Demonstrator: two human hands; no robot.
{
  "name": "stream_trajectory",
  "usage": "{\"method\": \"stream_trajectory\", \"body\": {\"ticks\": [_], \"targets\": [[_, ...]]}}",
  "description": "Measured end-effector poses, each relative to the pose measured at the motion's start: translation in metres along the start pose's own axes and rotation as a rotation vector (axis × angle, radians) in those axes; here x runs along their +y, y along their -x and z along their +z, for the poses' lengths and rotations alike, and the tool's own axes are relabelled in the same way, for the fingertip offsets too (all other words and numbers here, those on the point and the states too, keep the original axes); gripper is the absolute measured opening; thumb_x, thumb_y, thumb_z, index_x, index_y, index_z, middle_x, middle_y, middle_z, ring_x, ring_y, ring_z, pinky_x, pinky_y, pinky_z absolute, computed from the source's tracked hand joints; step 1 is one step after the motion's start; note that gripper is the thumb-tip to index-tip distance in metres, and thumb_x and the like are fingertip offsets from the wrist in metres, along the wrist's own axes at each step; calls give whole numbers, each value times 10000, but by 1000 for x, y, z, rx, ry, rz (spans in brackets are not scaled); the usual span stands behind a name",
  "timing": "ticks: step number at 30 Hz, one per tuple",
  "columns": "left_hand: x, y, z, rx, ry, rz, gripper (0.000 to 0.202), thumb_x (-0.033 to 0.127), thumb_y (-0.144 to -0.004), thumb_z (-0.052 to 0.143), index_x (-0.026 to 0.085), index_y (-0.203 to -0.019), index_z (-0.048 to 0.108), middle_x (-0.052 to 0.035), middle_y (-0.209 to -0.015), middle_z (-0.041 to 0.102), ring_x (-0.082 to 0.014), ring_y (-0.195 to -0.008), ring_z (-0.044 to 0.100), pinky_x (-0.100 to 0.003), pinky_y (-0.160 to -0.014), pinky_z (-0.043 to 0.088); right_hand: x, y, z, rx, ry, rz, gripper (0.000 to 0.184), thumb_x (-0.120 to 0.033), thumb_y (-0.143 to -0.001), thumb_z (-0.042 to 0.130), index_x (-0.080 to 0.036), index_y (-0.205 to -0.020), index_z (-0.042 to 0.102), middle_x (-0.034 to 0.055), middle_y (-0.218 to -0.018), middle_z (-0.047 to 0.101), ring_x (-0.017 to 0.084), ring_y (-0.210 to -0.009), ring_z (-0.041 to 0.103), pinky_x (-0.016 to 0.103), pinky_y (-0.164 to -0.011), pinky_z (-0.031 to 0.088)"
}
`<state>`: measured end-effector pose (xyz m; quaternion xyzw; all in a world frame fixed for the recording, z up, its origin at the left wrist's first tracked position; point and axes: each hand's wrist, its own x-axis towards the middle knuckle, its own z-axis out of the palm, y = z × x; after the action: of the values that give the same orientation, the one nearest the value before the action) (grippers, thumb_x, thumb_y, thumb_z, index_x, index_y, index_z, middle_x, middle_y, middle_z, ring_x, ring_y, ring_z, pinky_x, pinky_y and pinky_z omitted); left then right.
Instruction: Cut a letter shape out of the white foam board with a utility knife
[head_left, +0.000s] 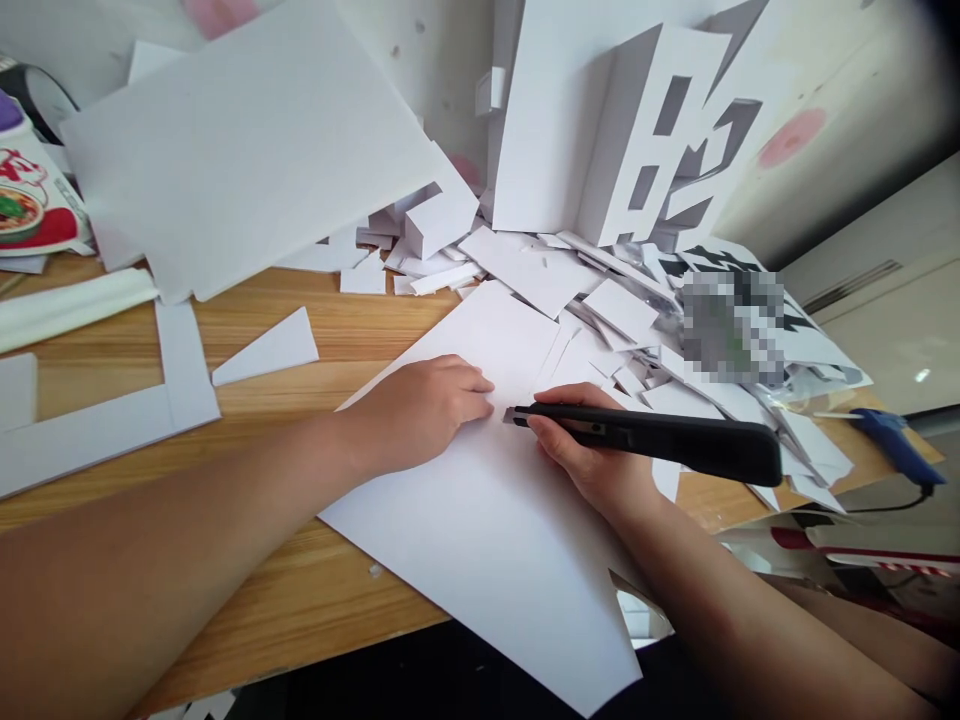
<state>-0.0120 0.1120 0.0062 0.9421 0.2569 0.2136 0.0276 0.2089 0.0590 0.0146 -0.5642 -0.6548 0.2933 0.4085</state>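
Observation:
A large sheet of white foam board point(465, 520) lies on the wooden table, its lower corner jutting past the front edge. My left hand point(427, 410) rests on this sheet, palm down, fingers bent slightly and holding nothing. Just to its right, my right hand point(600, 460) grips a black utility knife point(660, 435). The knife's short blade points left, close to my left fingertips and low over the board. Whether the blade tip touches the surface, I cannot tell. Thin cut lines show in the white board beyond the knife.
White offcuts point(622, 310) are heaped behind and right of the sheet. A white model wall with window openings point(652, 140) stands at the back. Another large board point(247, 150) leans at back left. A blue glue gun point(896, 445) lies at the right edge of the table point(360, 330).

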Motion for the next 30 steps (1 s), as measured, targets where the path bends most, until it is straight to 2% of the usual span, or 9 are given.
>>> {"method": "stream_trajectory", "body": {"ticks": [10, 16, 22, 30], "targets": [[1, 0, -2, -31, -2, -9, 327, 43, -887, 461, 155, -956, 760, -99, -1123, 721, -303, -1086, 634, -462, -921, 558, 2, 0, 0, 40, 145, -69, 184, -366, -758, 742, -278, -908, 680, -16, -789, 699, 161, -675, 640, 312, -657, 508], [3, -2, -3, -55, -6, -13, 301, 60, -896, 480, 147, -980, 756, -106, -1139, 713, -306, -1110, 631, -456, -948, 544, 0, 1, 2, 23, 182, -92, 170, -364, -764, 745, -288, -904, 685, -21, -793, 707, 154, -681, 643, 280, -631, 499], [7, -2, -9, -129, 44, -90, 280, 125, -923, 483, 164, -1033, 738, -90, -1203, 691, -283, -1183, 603, -462, -1042, 478, 1, 1, -2, -17, 242, -94, 144, -367, -780, 721, -290, -896, 682, -12, -800, 704, 175, -713, 649, 310, -675, 503], [6, -5, -9, -274, -5, -195, 427, 18, -900, 383, 212, -1124, 690, -19, -1364, 605, -251, -1305, 513, -462, -1100, 404, 1, 11, -11, -67, 317, -36, 170, -397, -794, 688, -290, -925, 679, -3, -763, 682, 174, -647, 612, 312, -623, 490]]}}
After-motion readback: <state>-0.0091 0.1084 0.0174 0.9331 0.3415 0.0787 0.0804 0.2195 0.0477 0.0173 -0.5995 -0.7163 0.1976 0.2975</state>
